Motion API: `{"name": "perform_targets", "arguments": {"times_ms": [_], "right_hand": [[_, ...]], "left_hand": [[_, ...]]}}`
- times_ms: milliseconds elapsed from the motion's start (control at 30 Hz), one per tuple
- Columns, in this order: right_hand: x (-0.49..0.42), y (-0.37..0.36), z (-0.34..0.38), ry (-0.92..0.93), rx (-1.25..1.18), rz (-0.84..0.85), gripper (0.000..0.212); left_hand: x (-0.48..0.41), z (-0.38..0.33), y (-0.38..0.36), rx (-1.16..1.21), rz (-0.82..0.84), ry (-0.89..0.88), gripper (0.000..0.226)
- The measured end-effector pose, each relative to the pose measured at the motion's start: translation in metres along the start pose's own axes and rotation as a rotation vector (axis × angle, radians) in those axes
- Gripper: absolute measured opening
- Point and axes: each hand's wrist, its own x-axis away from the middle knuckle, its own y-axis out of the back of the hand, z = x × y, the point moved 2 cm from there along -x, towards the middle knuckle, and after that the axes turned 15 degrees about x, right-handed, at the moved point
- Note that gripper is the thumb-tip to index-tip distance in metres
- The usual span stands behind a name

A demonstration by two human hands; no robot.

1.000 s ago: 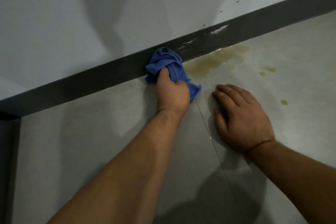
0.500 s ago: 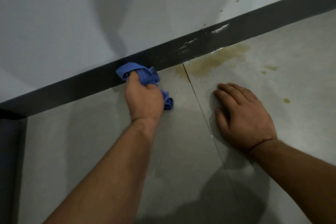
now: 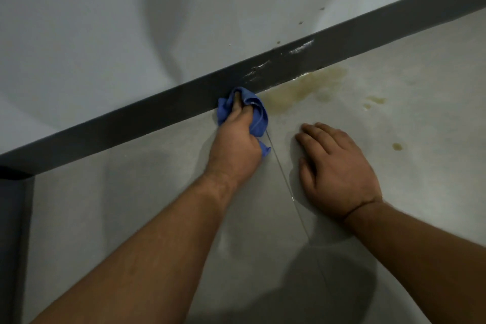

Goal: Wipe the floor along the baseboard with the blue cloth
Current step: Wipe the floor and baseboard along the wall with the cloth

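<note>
My left hand (image 3: 235,146) grips a bunched blue cloth (image 3: 256,113) and presses it onto the grey tiled floor (image 3: 131,205), right where the floor meets the dark grey baseboard (image 3: 131,118). The cloth's far edge touches the baseboard. A yellowish-brown stain (image 3: 302,89) spreads on the floor just right of the cloth, along the baseboard. My right hand (image 3: 338,171) lies flat on the floor with fingers spread, to the right of a tile joint, holding nothing.
A pale wall (image 3: 184,13) rises above the baseboard, with small brown specks. White scuffs (image 3: 299,47) mark the baseboard above the stain. Smaller stain spots (image 3: 374,101) and one drop (image 3: 397,146) lie further right. A dark vertical surface (image 3: 13,231) stands at the left edge.
My left hand slid the cloth left along the baseboard, then back right to the tile joint beside the stain. My right hand stayed planted.
</note>
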Motion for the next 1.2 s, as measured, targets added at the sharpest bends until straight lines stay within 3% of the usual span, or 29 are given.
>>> {"name": "perform_targets", "arguments": {"times_ms": [133, 233, 300, 433, 567, 867, 1033, 1133, 1200], "right_hand": [[-0.001, 0.003, 0.000, 0.011, -0.001, 0.003, 0.062], [0.001, 0.002, 0.000, 0.014, -0.017, -0.071, 0.059], [0.002, -0.001, -0.002, 0.006, -0.046, -0.136, 0.054], [0.006, 0.001, -0.003, -0.075, -0.085, -0.277, 0.037], [0.009, 0.001, -0.003, -0.105, -0.051, -0.254, 0.035], [0.008, 0.000, -0.002, -0.162, -0.028, -0.275, 0.033], [0.006, 0.002, -0.003, -0.219, -0.109, -0.350, 0.016], [0.007, 0.003, -0.003, -0.207, -0.131, -0.362, 0.016], [0.007, 0.005, -0.004, -0.188, -0.153, -0.365, 0.020]], "left_hand": [[-0.007, 0.004, 0.009, -0.183, -0.027, -0.093, 0.031], [-0.016, 0.003, -0.020, -0.374, 0.133, -0.107, 0.051], [-0.023, 0.003, -0.039, -0.482, 0.106, -0.095, 0.057], [-0.016, 0.003, -0.042, -0.439, 0.120, -0.165, 0.062], [0.003, 0.019, -0.020, -0.524, 0.247, -0.280, 0.064], [-0.033, -0.006, -0.062, -0.612, 0.109, -0.179, 0.055], [-0.008, -0.021, -0.087, -0.505, 0.262, -0.272, 0.059], [-0.002, -0.021, -0.071, -0.189, 0.320, -0.282, 0.058], [0.008, -0.011, -0.046, 0.041, 0.234, -0.323, 0.052]]}}
